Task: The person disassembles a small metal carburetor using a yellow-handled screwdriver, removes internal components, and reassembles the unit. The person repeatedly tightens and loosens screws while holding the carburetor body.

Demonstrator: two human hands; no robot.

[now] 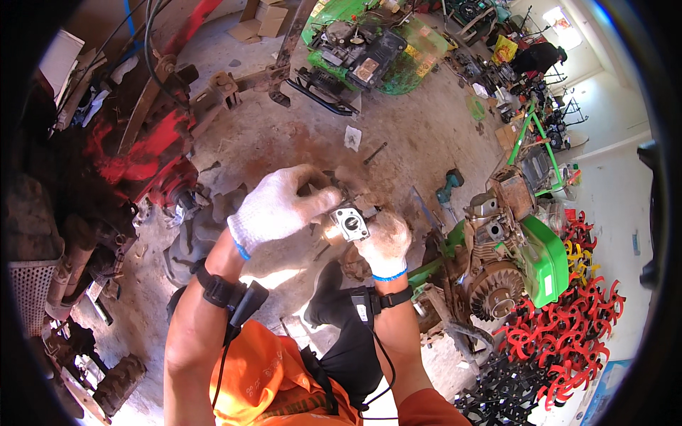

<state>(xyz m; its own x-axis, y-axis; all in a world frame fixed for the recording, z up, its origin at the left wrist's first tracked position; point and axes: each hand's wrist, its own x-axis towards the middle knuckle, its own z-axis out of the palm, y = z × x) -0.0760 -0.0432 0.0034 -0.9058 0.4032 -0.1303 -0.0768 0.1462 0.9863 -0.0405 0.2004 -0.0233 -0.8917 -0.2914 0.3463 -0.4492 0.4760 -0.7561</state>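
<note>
A small silver metal part with a round bore, apparently a carburetor (351, 223), is held up in front of me between both hands. My right hand (386, 243), in a white knit glove with a blue cuff, closes around its right side. From the left, my gloved left hand (284, 202) bends its fingers and thumb against the upper left edge of the carburetor. What lies under those fingertips is partly hidden. To the right of my hands stands an engine (490, 231) with a rusty finned flywheel (494, 291) and a green cover (543, 259).
A teal power drill (447, 187) lies on the floor beyond my right hand. Red machinery (145, 156) stands at the left, a green machine (355, 53) at the far side. Red curved blades (561, 334) and black parts (504, 387) are heaped at the lower right.
</note>
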